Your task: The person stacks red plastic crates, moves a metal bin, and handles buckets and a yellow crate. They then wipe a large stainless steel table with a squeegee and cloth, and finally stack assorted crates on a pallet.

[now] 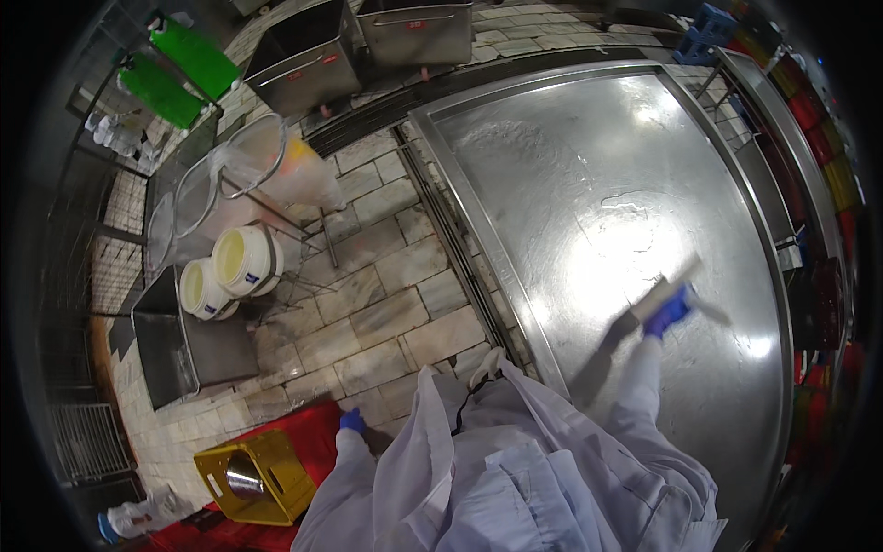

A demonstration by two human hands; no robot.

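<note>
A large steel table (515, 193) with a raised rim stands at my right, its top wet and shiny. Over it reaches my right hand (669, 313) in a blue glove, closed around a pale T-shaped squeegee (679, 276). The squeegee's straight head lies at or just above the steel, and its short handle sticks out to the right of the hand; both are smeared by motion. My left hand (352, 420), also blue-gloved, hangs low at my left beside a red crate (322, 442). Its fingers are too small and hidden to make out.
A yellow crate (276, 474) with something shiny inside sits on the red one. Left stand a steel tub (166, 359), white buckets (246, 258) and bag-lined hoops (253, 156). Steel bins (299, 74) are at the back. Green aprons (193, 51) hang far left. Beyond the table runs a rack (768, 166).
</note>
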